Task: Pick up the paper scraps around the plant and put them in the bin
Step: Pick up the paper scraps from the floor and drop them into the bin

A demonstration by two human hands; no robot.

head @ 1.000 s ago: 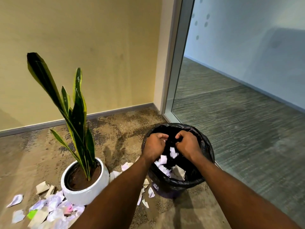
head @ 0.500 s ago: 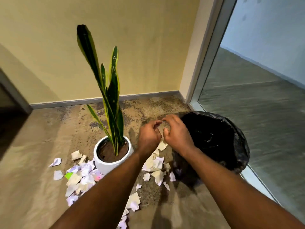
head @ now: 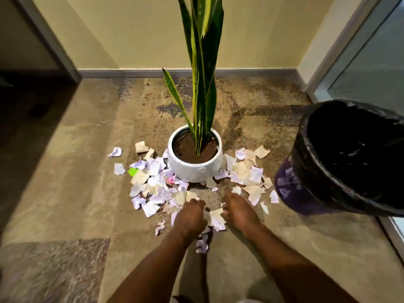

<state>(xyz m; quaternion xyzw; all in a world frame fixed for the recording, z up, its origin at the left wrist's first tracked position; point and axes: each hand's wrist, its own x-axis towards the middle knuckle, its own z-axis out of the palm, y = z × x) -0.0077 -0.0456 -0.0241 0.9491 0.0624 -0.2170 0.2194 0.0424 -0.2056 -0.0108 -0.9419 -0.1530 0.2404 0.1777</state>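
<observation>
Torn white and cream paper scraps (head: 247,173) littered under and beyond fingers (head: 193,203), ringing white-potted plant (head: 196,169); black-lined bin (head: 300,162) upright, far right.

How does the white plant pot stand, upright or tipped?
Upright: the white plant pot sits flat on the carpet, leaves rising straight.

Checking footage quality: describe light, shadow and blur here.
Head view: warm, dim light; deep shadow darkens the floor at image-left; the bin is black inside, detail lost; left hand, right hand and paper scraps near them are slightly blurred; the white pot is sharper.
</observation>
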